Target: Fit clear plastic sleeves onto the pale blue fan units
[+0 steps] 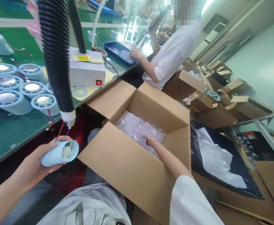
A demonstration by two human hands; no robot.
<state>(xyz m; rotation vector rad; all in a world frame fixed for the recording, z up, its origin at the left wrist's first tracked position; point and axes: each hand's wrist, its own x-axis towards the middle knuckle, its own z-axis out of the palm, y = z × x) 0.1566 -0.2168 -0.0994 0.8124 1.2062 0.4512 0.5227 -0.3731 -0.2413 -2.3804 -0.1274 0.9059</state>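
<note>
Head view shows me an open brown cardboard box [129, 168], centre; near left, the left hand [36, 159] grasps a pale-blue plastic cylinder [51, 156]. Inside the box, the right hand [148, 140], apparently free, points at clear rounded plastic pieces [134, 135]: likely selecting; lifting one wants a light pinch.

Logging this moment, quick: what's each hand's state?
Left hand: closed around a light-blue cylinder.
Right hand: index finger extended over clear plastic pieces; whether it holds any can't be told.

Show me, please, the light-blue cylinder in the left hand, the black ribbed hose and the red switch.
Light-blue cylinder [54, 155]: head view, outer side wall.
Black ribbed hose [56, 56]: head view, middle length.
Red switch [99, 82]: head view, front face.
</note>
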